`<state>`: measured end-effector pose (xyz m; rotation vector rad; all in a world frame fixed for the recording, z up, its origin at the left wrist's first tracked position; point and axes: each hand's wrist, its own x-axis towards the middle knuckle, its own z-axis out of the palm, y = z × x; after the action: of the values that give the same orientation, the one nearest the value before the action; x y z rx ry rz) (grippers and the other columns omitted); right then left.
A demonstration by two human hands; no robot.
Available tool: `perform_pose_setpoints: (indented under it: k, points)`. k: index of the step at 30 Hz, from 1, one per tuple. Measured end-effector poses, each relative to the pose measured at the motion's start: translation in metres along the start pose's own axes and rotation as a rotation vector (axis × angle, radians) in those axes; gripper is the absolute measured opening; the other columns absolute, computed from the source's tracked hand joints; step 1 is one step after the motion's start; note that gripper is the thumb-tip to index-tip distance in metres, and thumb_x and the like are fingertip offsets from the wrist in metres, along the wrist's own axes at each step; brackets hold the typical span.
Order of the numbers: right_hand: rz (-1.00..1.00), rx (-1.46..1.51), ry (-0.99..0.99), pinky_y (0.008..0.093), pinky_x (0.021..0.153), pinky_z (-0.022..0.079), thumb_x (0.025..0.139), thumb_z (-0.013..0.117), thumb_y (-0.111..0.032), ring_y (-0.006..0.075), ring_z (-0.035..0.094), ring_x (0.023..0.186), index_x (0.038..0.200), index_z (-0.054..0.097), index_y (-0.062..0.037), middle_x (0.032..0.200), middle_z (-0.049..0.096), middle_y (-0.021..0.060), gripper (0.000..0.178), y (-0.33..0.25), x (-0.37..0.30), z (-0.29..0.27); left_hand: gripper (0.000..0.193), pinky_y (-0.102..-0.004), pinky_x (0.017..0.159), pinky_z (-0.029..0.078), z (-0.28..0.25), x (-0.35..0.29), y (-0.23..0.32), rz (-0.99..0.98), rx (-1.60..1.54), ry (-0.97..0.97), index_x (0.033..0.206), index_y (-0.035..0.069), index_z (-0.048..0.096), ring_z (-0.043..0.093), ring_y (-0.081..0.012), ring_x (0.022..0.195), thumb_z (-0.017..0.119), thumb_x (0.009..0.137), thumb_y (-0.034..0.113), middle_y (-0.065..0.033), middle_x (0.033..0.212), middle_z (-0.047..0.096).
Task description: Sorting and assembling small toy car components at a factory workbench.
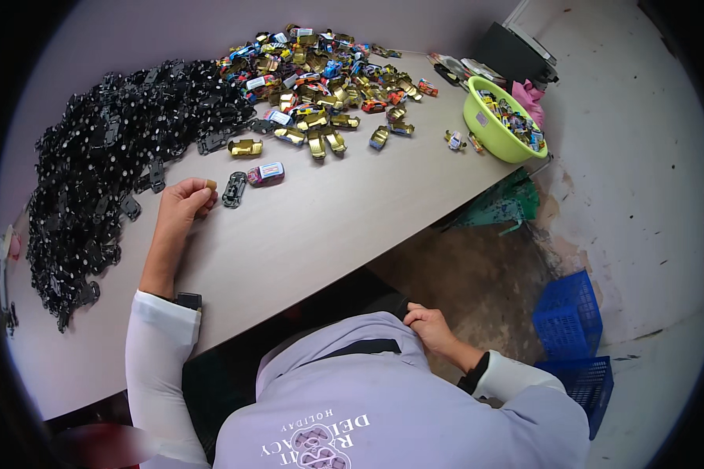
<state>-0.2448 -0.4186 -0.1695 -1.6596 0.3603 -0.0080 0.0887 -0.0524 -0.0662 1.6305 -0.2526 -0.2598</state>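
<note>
Green basin (485,134); toy cars (516,125) inside (multicoloured)

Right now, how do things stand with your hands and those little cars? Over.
Left hand beside black car base, grip unclear. Right hand off the table. Purple toy car beside the base, black parts heaped farther left.

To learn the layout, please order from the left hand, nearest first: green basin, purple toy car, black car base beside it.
1. Black car base: just right of the left hand.
2. Purple toy car: right of the base.
3. Green basin: table's right end.
</note>
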Motion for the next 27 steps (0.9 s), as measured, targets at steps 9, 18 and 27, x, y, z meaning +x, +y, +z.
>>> perform_pose_setpoints:
  k: [9, 18, 27]
  points:
    - [0.081, -0.498, -0.296, 0.0292, 0.083, 0.046, 0.085, 0.056, -0.008, 0.0223, 0.059, 0.095, 0.108, 0.059, 0.0001, 0.108, 0.063, 0.0109, 0.024, -0.045, 0.033, 0.032, 0.015, -0.0178, 0.056, 0.042, -0.003, -0.002, -0.007, -0.007, -0.033, -0.014, 0.092, 0.002, 0.067, 0.054, -0.0051, 0.065, 0.059, 0.085, 0.013, -0.001, 0.076, 0.064]
    - [-0.352, -0.397, -0.36, 0.0347, 0.107, 0.027, 0.083, 0.057, -0.014, 0.028, 0.038, 0.126, 0.131, 0.041, 0.0006, 0.133, 0.044, 0.0174, 0.052, -0.03, 0.031, 0.041, 0.015, -0.0187, 0.057, 0.043, -0.004, -0.001, -0.006, 0.0, -0.036, -0.024, 0.092, 0.002, 0.066, 0.055, -0.0054, 0.066, 0.06, 0.084, 0.013, -0.0019, 0.077, 0.065]
    - [-0.378, -0.702, -0.494, 0.0349, 0.109, 0.024, 0.082, 0.057, -0.014, 0.031, 0.033, 0.128, 0.133, 0.038, 0.0004, 0.136, 0.04, 0.0189, 0.056, -0.041, 0.075, 0.051, 0.015, -0.0188, 0.058, 0.044, 0.002, -0.002, -0.004, -0.041, -0.033, -0.008, 0.091, 0.002, 0.067, 0.056, -0.0051, 0.067, 0.061, 0.083, 0.012, -0.0012, 0.077, 0.065]
